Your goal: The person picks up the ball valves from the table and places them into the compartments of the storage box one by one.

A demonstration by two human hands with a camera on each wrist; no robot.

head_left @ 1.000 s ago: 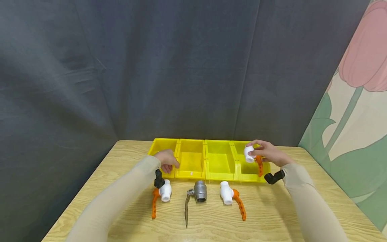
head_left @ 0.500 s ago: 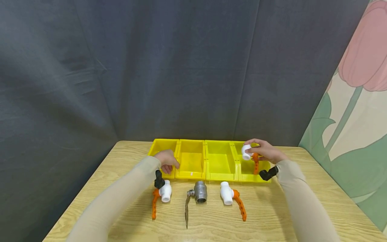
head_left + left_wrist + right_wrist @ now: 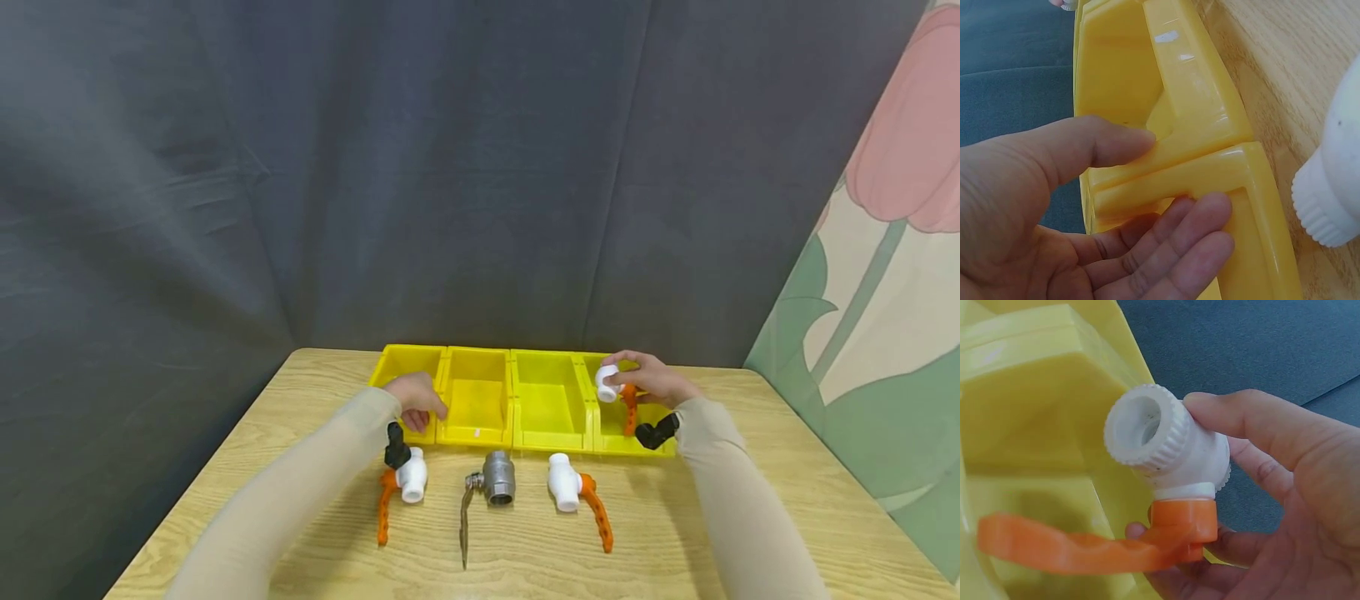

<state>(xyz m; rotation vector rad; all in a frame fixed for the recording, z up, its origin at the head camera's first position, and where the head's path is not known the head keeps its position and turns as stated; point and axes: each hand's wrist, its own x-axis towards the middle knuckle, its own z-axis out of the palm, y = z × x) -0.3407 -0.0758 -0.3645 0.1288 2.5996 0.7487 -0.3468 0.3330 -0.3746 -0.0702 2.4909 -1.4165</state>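
In the head view, my right hand holds a white plastic ball valve above the rightmost compartment of the yellow bin row. Up close, thumb and fingers grip its ribbed white body, and its orange lever points out over the bin. My left hand is at the leftmost compartment. Its thumb lies on one side of the yellow divider, its fingers on the other, pinching it. In front of the bins lie two white valves with orange levers and a metal ball valve.
The wooden table carries everything. A dark curtain hangs right behind the bins, and a wall with a painted tulip rises at the right. Black wrist cameras sit at both cuffs.
My right hand has shifted slightly left with the white ball valve, over the rightmost compartment. My left hand has stayed at the divider.
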